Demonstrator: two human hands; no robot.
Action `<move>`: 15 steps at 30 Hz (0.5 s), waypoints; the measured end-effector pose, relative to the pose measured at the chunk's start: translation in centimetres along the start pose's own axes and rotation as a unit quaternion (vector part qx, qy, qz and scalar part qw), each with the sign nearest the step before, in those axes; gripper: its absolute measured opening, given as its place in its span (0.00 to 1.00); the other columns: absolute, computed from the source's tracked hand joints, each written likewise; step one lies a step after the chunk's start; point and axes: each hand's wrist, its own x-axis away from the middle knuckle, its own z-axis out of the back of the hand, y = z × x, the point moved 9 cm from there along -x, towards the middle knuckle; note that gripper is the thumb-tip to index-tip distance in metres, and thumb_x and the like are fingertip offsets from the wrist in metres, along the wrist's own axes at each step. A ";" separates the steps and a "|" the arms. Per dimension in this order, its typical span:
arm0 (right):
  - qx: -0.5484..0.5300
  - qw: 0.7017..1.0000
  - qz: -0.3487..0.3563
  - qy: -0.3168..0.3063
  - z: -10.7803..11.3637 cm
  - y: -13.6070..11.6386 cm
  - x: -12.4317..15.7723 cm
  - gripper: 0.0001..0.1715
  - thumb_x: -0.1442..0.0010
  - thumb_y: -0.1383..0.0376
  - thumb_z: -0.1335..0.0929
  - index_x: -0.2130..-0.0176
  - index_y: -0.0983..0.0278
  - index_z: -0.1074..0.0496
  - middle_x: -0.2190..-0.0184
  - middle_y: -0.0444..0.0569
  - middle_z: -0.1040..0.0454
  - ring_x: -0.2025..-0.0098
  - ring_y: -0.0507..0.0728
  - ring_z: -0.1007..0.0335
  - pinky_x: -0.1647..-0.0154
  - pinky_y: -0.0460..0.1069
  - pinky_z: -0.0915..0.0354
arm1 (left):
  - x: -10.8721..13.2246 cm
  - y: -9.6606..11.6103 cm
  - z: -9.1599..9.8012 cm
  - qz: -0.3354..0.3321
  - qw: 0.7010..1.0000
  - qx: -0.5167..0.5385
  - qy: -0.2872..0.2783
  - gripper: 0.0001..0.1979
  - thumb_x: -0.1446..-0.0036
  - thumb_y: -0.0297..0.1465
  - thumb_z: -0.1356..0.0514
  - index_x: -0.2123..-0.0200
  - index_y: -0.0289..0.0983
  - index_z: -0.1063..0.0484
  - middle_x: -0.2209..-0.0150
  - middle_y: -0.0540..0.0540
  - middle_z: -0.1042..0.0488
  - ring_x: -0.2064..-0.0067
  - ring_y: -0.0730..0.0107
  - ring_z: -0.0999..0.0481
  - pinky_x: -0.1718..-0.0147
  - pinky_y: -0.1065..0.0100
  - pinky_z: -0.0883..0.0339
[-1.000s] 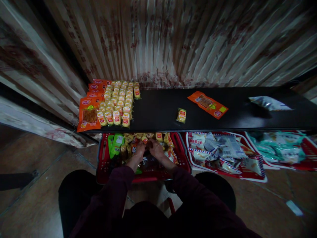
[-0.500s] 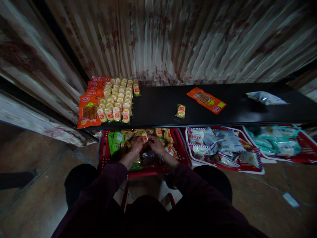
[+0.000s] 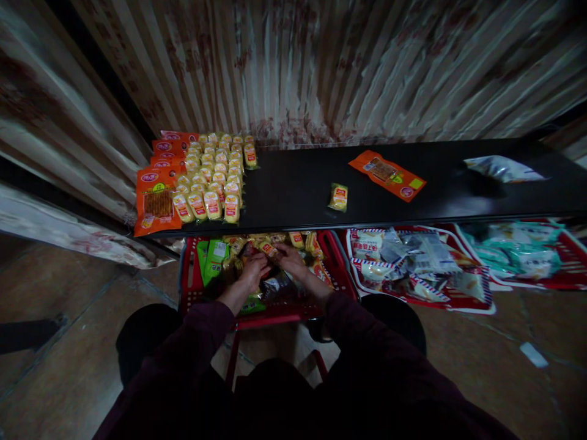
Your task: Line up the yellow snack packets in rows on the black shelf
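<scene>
Both hands are inside the red basket [image 3: 338, 263] below the shelf's front edge. My right hand [image 3: 291, 261] has its fingertips closed at the edge of a small yellow-wrapped cake [image 3: 268, 249]. Just left of it, my left hand [image 3: 255, 269] lies over the packets with its fingers stretched out; its fingertips are partly lost in the dim light. Around the hands are more yellow-wrapped cakes, a green snack bag [image 3: 215, 260] at the left and a dark clear-wrapped packet [image 3: 277, 285] nearer me.
On the black shelf [image 3: 293, 177], rows of yellow-wrapped cakes [image 3: 213, 205] stand beside orange snack bags [image 3: 156, 201]. Farther right lie a single wrapped cake [image 3: 339, 197], an orange packet [image 3: 387, 175] and a white packet [image 3: 503, 168]. Baskets of white bags [image 3: 426, 256] and teal bags [image 3: 518, 250] stand below.
My left hand has drawn slightly back and left, away from the small wrapped cake. The cake now lies more tilted by my right fingertips. The view has shifted slightly.
</scene>
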 end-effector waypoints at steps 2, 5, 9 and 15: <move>-0.008 1.000 -0.004 0.006 -0.1 0.4 -0.3 0.20 0.46 0.72 0.38 0.53 0.63 0.28 0.53 0.48 0.25 0.54 0.53 0.28 0.50 0.48 0.34 | -0.3 -0.1 0.4 -0.007 1.000 -0.005 0.008 0.10 0.53 0.22 0.41 0.64 0.35 0.30 0.64 0.43 0.26 0.60 0.71 0.26 0.53 0.63 0.33; -0.039 0.999 -0.001 0.015 -0.2 1.0 -0.7 0.19 0.46 0.69 0.38 0.55 0.65 0.27 0.56 0.49 0.24 0.57 0.53 0.27 0.54 0.48 0.33 | -0.6 0.5 1.6 -0.035 0.998 -0.011 0.048 0.13 0.55 0.21 0.40 0.63 0.36 0.30 0.59 0.43 0.27 0.58 0.70 0.27 0.54 0.64 0.32; -0.097 0.995 0.006 -0.016 -0.7 1.6 -1.2 0.20 0.48 0.66 0.37 0.56 0.66 0.27 0.61 0.49 0.22 0.65 0.53 0.26 0.61 0.47 0.31 | -0.8 1.7 3.1 -0.065 0.994 -0.023 0.089 0.24 0.57 0.18 0.40 0.54 0.38 0.31 0.55 0.44 0.28 0.56 0.70 0.27 0.56 0.66 0.31; -0.107 0.991 0.024 -0.072 -0.7 0.8 -1.5 0.15 0.55 0.69 0.34 0.65 0.63 0.24 0.66 0.46 0.22 0.67 0.53 0.27 0.60 0.49 0.32 | -1.4 1.6 3.6 -0.060 0.995 -0.005 0.081 0.17 0.54 0.21 0.38 0.58 0.37 0.28 0.51 0.42 0.29 0.53 0.67 0.27 0.54 0.63 0.31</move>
